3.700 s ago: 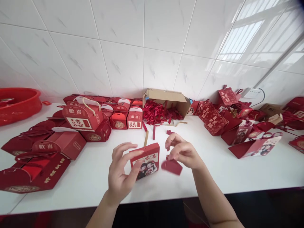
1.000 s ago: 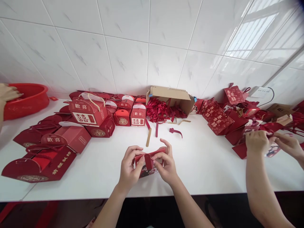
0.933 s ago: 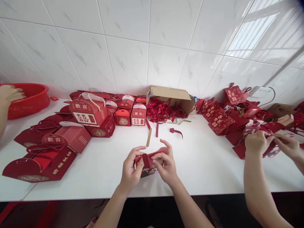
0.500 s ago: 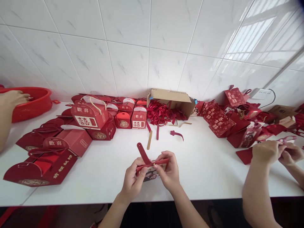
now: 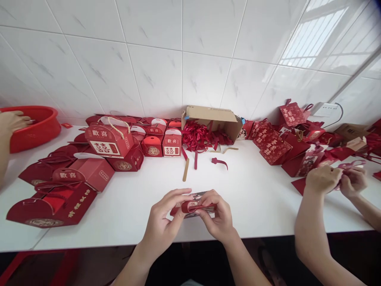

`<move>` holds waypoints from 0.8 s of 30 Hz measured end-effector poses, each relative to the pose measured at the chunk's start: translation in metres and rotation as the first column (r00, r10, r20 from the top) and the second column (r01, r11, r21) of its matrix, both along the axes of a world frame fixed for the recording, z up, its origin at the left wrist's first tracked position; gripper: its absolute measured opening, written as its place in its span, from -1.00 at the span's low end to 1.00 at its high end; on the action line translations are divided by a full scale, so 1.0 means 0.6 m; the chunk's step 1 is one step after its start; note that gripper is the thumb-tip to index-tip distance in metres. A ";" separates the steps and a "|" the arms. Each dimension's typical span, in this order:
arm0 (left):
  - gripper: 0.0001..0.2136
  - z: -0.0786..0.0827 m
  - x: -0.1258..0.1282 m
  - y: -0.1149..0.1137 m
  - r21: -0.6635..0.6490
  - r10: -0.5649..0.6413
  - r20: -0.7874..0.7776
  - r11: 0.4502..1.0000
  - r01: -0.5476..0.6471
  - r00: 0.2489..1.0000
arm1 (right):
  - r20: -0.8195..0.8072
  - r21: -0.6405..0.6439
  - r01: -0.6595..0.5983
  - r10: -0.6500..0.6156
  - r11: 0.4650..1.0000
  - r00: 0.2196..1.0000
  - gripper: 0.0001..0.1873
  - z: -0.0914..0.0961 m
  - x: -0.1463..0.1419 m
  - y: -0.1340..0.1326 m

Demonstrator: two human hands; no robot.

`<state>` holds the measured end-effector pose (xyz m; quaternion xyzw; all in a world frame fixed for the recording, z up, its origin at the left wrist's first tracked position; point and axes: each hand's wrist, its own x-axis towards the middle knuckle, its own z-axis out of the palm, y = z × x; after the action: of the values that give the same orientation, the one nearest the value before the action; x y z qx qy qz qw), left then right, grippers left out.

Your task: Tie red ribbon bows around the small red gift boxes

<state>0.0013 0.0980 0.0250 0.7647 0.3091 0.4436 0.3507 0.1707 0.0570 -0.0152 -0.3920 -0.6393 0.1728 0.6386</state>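
"Box (image 5: 195, 203): where, and how held?"

"Near the front edge of the worktop (image 5: 253, 202), tilted; resting or lifted, hard to tell. Clamped between both hands: pinched beside the curled strap (image 5: 185, 207) by the left hand (image 5: 165, 220), gripped at the other end by the right hand (image 5: 219, 217)."

"Heavy?"

"Probably light: stiff card, easily dented, perhaps slick. Best held lightly by the folded edges."

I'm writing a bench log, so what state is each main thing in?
Small box: held, partly hidden by hands
Left hand: closed on its left side
Right hand: closed on its right side
Strap: curled over; fastening unclear
Cardboard box: open at front
Ribbons: heaped, partly spilling out
Rope-handled box: assembled, stacked on others
Tan strip: flat on the table
Flower-ended strip: loose, curved
Red basin: open-topped, another person's hand in it
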 end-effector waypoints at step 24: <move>-0.84 -0.014 0.000 -0.021 -0.271 -0.034 0.236 0.957 0.099 0.971 | -0.069 -0.002 -0.108 0.108 0.994 0.992 -0.79 0.006 0.001 -0.012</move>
<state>0.0016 0.0856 0.0169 0.6609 0.3003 0.4682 0.5037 0.1716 0.0499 -0.0114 -0.3524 -0.6367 0.2223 0.6489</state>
